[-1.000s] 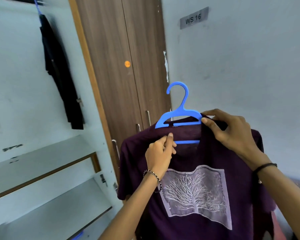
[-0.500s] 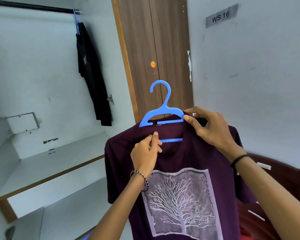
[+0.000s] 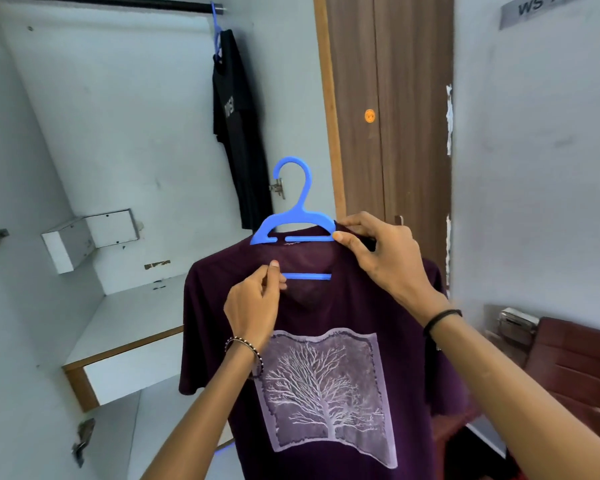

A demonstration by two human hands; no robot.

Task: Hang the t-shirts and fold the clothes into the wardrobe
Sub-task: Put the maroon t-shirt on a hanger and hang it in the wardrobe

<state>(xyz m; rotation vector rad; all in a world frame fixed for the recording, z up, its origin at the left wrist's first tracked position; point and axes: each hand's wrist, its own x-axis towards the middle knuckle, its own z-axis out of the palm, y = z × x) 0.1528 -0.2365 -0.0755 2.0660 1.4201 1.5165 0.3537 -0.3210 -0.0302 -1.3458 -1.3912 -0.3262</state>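
A dark maroon t-shirt (image 3: 329, 431) with a pale tree print hangs on a blue plastic hanger (image 3: 293, 223), held up in front of the open wardrobe. My left hand (image 3: 255, 306) pinches the front of the shirt's neckline beside the hanger's lower bar. My right hand (image 3: 385, 258) pinches the collar at the hanger's right shoulder. A black t-shirt (image 3: 239, 133) hangs on another blue hanger from the dark rail (image 3: 125, 1) at the wardrobe's top.
White shelves (image 3: 132, 320) sit low in the wardrobe, with a small white box (image 3: 90, 237) fixed to the back wall. A brown wardrobe door (image 3: 388, 109) stands behind the hanger. Dark red furniture (image 3: 575, 362) is at lower right.
My view has swung left and the shirt on its hanger has moved toward the wardrobe opening; the rail and black t-shirt now show fully. Both hands keep their holds.
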